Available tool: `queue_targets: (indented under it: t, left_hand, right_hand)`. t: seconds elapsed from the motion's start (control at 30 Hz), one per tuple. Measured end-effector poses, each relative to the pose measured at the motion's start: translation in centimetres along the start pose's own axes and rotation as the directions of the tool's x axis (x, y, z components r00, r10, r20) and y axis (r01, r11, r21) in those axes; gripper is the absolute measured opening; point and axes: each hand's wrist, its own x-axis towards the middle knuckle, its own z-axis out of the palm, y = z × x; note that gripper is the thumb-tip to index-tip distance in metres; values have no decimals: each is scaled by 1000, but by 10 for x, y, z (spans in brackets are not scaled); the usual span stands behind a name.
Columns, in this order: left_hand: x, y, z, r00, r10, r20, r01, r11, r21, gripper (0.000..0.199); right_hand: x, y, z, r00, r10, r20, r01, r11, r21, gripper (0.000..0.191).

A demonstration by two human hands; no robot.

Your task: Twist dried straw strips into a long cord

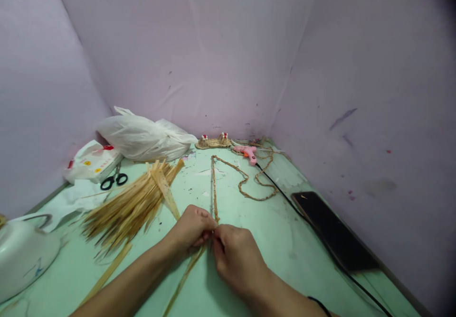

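Note:
My left hand (194,229) and my right hand (237,255) meet at the near end of a twisted plant-fibre cord (215,191). Both are closed, with fingertips pinching the cord where they almost touch. From there the cord runs away from me, bends sharply, then loops to the right across the table. A loose flat fibre strip (185,279) trails toward me from beneath my left hand. Another strip shows just beyond that hand, reaching to a bundle of dry fibre strips (133,203). My fingers hide the join itself.
Left on the green table (263,241) are black-handled scissors (114,181), a box (96,163) and a white bowl-like vessel (24,255). A white plastic bag (146,136), small woven sandals (213,142) and a pink glue gun (245,153) lie farther back. Its cable passes a dark phone (331,227).

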Motion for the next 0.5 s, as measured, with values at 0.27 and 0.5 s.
queue_targets:
  t: [0.27,0.5]
  left_hand:
    - [-2,1,-4,996,2,88,3,998,-59,11]
    - [-5,2,-5,991,35,132,-32,999,-20,16]
  right_hand:
    - [23,9,-24,939,339,-54,-300,887,352,29]
    - [32,9,-22,789,379,483,-604,339,721,8]
